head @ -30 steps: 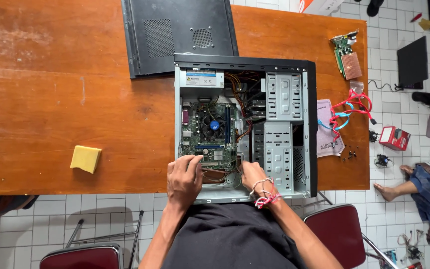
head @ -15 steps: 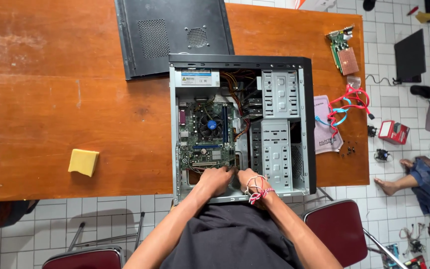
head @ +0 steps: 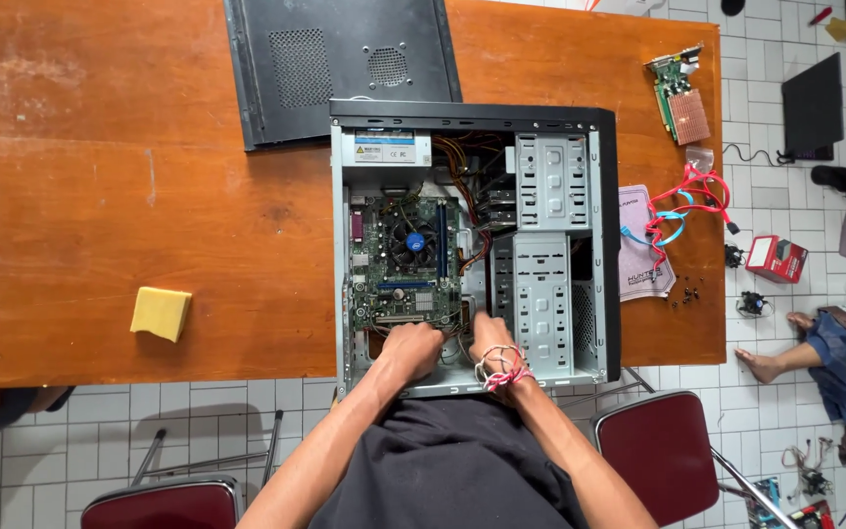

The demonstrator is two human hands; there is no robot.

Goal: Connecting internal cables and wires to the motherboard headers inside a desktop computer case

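Your left hand (head: 411,345) and right hand (head: 490,338) reach into the near end of the open computer case (head: 472,235) on the desk (head: 100,196), fingers curled among its wires; I cannot tell what they pinch. A white-and-blue rectangular label (head: 384,149) sits at the case's far left, a small red box (head: 775,259) lies on the floor to the right.

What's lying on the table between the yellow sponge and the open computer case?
Nothing: in the head view, only bare table separates the yellow sponge from the computer case.
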